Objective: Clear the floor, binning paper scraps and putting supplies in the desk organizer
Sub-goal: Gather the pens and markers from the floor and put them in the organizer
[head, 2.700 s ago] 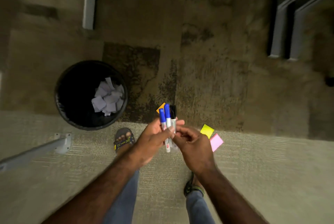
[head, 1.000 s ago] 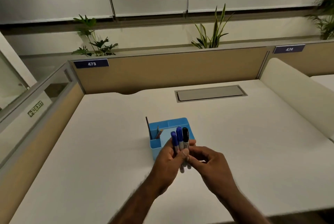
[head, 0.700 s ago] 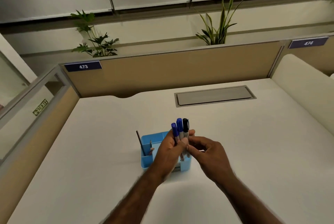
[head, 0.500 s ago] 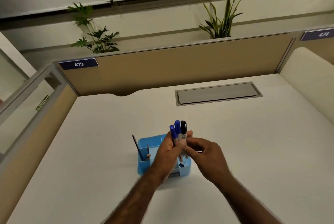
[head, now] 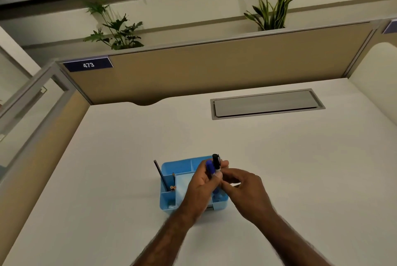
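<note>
Smooth plastic organizer (head: 182, 167) on matt desk (head: 129, 147).

Blue + black markers (head: 215, 163) upright over blue organizer (head: 171, 199) (pencils inside, prob.).

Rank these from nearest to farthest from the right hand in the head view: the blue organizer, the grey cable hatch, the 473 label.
From the right hand:
1. Blue organizer, just left of it and partly under it.
2. Grey cable hatch, farther back on the desk.
3. 473 label, up on the partition, far left.
</note>
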